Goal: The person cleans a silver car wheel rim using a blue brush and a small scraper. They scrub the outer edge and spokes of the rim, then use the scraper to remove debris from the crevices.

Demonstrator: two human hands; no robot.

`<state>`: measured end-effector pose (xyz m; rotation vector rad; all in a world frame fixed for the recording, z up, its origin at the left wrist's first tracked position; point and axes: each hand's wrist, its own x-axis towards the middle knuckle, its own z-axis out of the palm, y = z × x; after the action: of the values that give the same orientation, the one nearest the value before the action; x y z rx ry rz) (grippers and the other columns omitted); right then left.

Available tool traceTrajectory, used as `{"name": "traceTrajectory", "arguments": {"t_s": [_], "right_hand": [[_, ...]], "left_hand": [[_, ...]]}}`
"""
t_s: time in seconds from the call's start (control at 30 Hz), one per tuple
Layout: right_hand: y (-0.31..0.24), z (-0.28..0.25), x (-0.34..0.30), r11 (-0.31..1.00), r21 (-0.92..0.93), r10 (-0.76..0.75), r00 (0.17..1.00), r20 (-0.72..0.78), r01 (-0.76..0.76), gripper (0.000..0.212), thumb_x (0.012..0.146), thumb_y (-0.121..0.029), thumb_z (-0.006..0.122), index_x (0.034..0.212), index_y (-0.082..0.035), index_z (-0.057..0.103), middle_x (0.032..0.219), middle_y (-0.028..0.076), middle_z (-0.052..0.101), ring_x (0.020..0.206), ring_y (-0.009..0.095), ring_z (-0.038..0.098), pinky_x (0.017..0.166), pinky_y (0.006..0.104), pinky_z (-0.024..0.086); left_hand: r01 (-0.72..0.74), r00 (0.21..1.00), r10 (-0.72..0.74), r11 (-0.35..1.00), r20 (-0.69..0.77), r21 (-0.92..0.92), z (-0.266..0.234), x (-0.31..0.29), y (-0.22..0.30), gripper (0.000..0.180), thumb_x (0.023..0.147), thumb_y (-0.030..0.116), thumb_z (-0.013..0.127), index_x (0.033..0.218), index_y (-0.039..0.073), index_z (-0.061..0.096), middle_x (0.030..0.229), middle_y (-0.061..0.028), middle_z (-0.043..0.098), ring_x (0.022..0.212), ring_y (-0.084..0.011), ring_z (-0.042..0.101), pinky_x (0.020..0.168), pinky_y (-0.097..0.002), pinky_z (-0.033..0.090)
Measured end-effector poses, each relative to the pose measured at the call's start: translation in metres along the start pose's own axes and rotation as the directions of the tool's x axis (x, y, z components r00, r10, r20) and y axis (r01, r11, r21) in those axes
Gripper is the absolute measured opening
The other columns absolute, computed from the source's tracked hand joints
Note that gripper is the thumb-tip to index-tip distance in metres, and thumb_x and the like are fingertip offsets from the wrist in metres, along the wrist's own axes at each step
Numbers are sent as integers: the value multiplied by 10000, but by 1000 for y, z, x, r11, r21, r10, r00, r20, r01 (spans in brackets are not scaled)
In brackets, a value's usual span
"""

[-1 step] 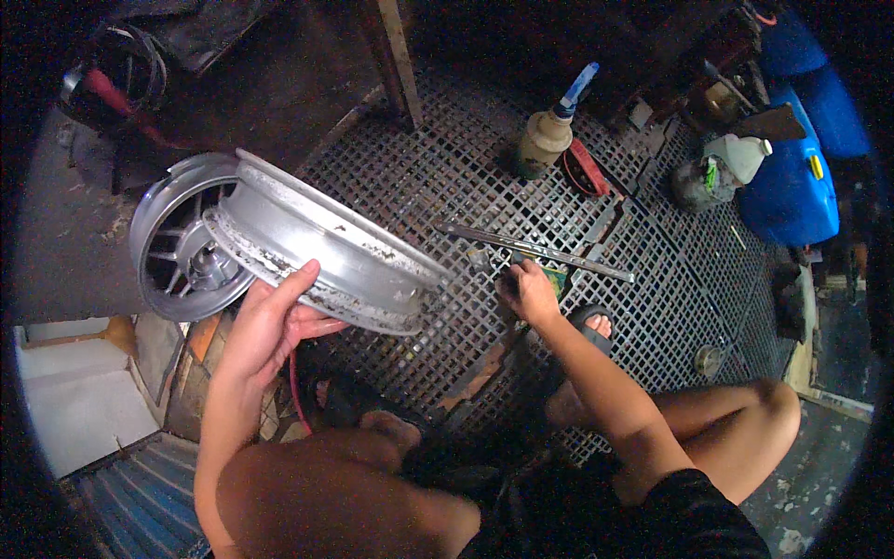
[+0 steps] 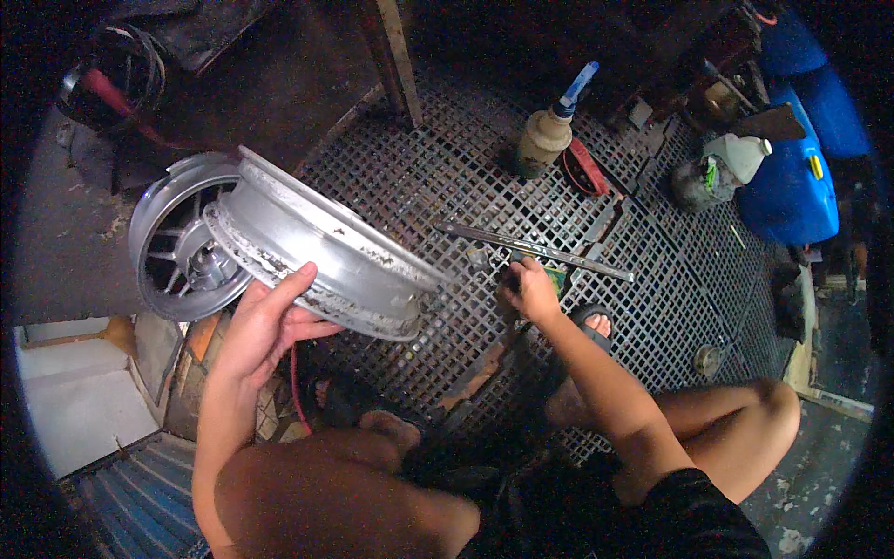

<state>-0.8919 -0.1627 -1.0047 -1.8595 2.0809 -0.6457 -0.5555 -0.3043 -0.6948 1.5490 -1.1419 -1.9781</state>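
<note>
My left hand [image 2: 270, 321] grips the lower edge of a silver wheel rim [image 2: 307, 238], thumb on its outer face and fingers beneath. The rim is held tilted on its side, its edges flaked with white and dark patches. Behind its left end is a second silver wheel [image 2: 154, 252] with spokes. Over the floor grating, my right hand [image 2: 534, 293] is closed on a small dark thing I cannot make out. Beside those fingers lies a green and yellow piece [image 2: 556, 278], partly covered. A long metal bar [image 2: 568, 259] rests just beyond.
On the plastic grating [image 2: 475, 149] stand a cloudy bottle with a blue top [image 2: 545, 140] and a red-rimmed item [image 2: 585, 168]. At right are a whitish jug [image 2: 740, 158] and a blue container [image 2: 796, 200]. A post [image 2: 399, 65] rises at the back.
The wheel rim's right end has dipped slightly in my left hand. My right hand is in nearly the same place.
</note>
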Motion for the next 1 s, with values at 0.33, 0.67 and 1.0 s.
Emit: {"name": "traceTrajectory", "arguments": {"t_s": [0.33,0.67,1.0], "right_hand": [[-37,-55,70,108,833,221,830,512,-543,235,998,-289,676,1094,-74,670,908,-30,638,618,41,526,534,176,412],[-106,-90,86,-193,731,-28,748,663,-655,160,999,-95,627,1131,-7,652,1045,103,717,860,167,715,758,224,607],[-121,-65,101,-561,403,-187,584,790,-724,230,1058,-220,511,1185,-47,593,964,188,733,633,186,674,495,237,562]], "left_hand": [[59,998,-39,896,-52,440,-54,-19,11,511,1011,420,614,1235,-39,644,1125,-89,706,1009,-135,641,919,-304,489],[-184,918,368,729,-151,659,-72,-10,3,433,1014,390,633,1171,-8,698,1065,-13,700,953,-78,575,901,-251,445],[-334,821,546,695,-167,636,-80,2,-12,335,1017,322,635,942,1,695,779,57,605,721,-40,474,656,-240,403]]}}
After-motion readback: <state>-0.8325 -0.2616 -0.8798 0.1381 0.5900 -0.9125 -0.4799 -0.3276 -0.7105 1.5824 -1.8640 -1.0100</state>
